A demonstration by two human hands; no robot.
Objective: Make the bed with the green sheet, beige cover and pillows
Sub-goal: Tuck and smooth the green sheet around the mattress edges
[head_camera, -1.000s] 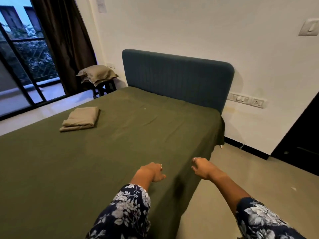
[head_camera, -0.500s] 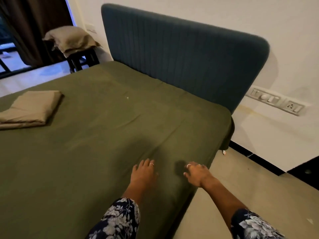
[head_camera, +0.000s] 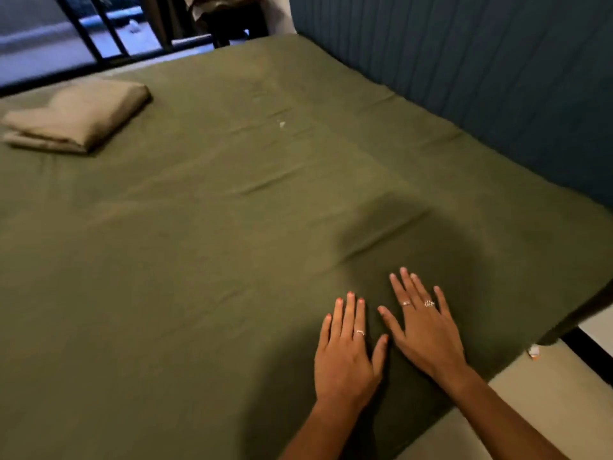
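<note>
Grip: none; left hand (head_camera: 345,356) and right hand (head_camera: 426,333) are lying flat, fingers straight, pressing the green sheet (head_camera: 232,227) near the bed's edge. Sheet is covering the mattress, so that step looks nearly done. One beige cover (head_camera: 73,119) is sitting folded, far side. Pillows (head_camera: 212,3) off-bed, count unclear.

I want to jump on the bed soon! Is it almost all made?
Not yet. The green sheet is already spread over the bed. The left hand and right hand lie flat on it, smoothing near the edge. The beige cover is still folded on the sheet, and no pillows are on the bed.
</note>
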